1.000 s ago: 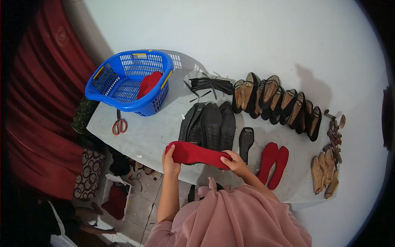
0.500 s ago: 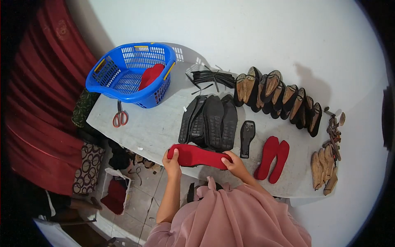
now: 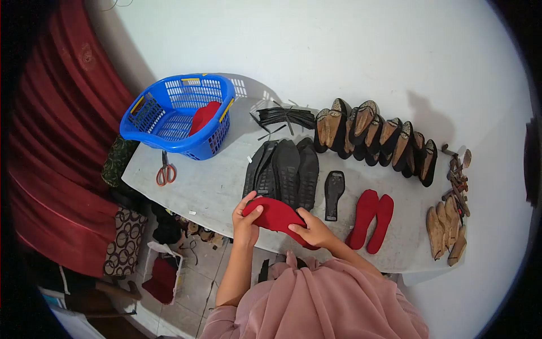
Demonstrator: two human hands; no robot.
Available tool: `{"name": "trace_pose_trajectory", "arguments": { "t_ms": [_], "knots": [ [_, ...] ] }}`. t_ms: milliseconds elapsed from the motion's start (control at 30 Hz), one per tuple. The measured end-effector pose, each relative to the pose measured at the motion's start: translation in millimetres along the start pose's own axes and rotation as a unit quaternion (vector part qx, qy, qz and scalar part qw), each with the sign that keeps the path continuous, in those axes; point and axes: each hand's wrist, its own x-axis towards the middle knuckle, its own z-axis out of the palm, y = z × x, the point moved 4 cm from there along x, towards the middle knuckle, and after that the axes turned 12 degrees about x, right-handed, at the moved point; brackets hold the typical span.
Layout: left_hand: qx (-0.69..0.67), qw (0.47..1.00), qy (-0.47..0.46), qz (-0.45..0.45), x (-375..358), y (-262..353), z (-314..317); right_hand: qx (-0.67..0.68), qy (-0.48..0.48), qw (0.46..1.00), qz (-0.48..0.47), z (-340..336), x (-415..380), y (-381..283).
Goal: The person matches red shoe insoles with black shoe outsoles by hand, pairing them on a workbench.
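A red insole (image 3: pixel 275 217) is held between both hands above the table's near edge. My left hand (image 3: pixel 245 221) grips its left end, thumb on top. Closed on the right part, my right hand (image 3: pixel 313 229) also has its thumb on the red face. The insole tilts down to the right and looks bent. Just behind it lie several black shoe soles (image 3: pixel 287 169), partly hidden by the insole. To the right rest a single black sole (image 3: pixel 335 195) and a few red insoles (image 3: pixel 364 217).
A blue basket (image 3: pixel 175 144) with red pieces stands at the back left, scissors (image 3: pixel 165 172) before it. A bundle of black strips (image 3: pixel 287 117) and a row of black shoes (image 3: pixel 389 135) line the wall. Wooden shoe lasts (image 3: pixel 440 226) lie at the right end.
The insole went from nearly level to tilted and bent, its right end lower. My hands have come closer together, and the whole view has shifted slightly.
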Motion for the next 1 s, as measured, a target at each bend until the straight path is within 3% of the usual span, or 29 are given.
{"name": "trace_pose_trajectory", "arguments": {
  "t_ms": [167, 333, 567, 667, 867, 1000],
  "knots": [
    [-0.001, 1.000, -0.025, 0.005, -2.1, 3.3, 19.1, 0.001, 0.034, 0.999, -0.027, -12.8, -15.4, -14.5],
    [0.031, 0.994, -0.103, 0.015, -1.1, 5.5, 40.9, -0.047, 0.046, 0.998, 0.016, -34.2, -29.1, -16.4],
    [0.222, 0.929, -0.218, -0.202, -0.4, -9.6, 58.6, -0.063, 0.111, 0.992, -0.002, -73.1, -47.3, -34.4],
    [0.263, 0.930, -0.231, -0.108, -2.2, -12.4, 72.2, -0.052, 0.109, 0.992, 0.023, -80.8, -52.7, -29.3],
    [0.230, 0.950, -0.201, -0.062, -6.9, -20.1, 83.0, -0.040, 0.116, 0.992, 0.018, -83.1, -55.7, -22.2],
    [0.110, 0.982, -0.153, -0.024, -8.7, -33.3, 86.5, 0.013, 0.098, 0.995, 0.003, -79.0, -54.4, -24.3]
  ]
}}
